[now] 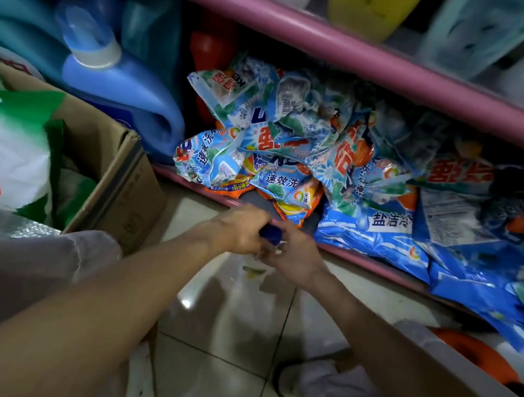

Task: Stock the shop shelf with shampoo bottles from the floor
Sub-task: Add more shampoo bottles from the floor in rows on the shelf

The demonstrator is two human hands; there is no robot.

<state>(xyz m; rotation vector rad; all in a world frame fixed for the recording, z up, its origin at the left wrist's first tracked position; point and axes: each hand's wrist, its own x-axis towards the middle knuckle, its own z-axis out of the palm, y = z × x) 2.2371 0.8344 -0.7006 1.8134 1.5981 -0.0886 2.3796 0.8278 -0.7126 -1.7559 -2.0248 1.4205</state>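
A bottle with a dark blue cap (pixel 270 233) sits low in the middle of the view, held between both hands just above the tiled floor (pixel 217 354); only the cap and a sliver of pale body show, the rest is hidden by fingers. The left hand (pixel 239 229) curls over the cap from the left, fingers wrapped round it; the right hand (pixel 293 254) closes on the bottle from the right and below, fingers bent round it. Both bare forearms reach in from the bottom of the view.

Just beyond the hands runs the pink front rail of the bottom shelf (pixel 363 261); on that shelf lies a heap of crumpled blue and orange detergent bags (pixel 294 155) printed with Chinese text, some spilling over the rail to the right. To the left of the heap stands a large blue jug (pixel 117 88) with a paler blue cap; behind it a red bottle (pixel 209 44) in shadow. A second pink rail (pixel 312 36) crosses above, with white and yellow bottles blurred on the upper shelf. At the left an open cardboard box (pixel 122 170) holds a white and green bag (pixel 0 145). An orange object (pixel 475 356) lies at the lower right; what it is I cannot tell.
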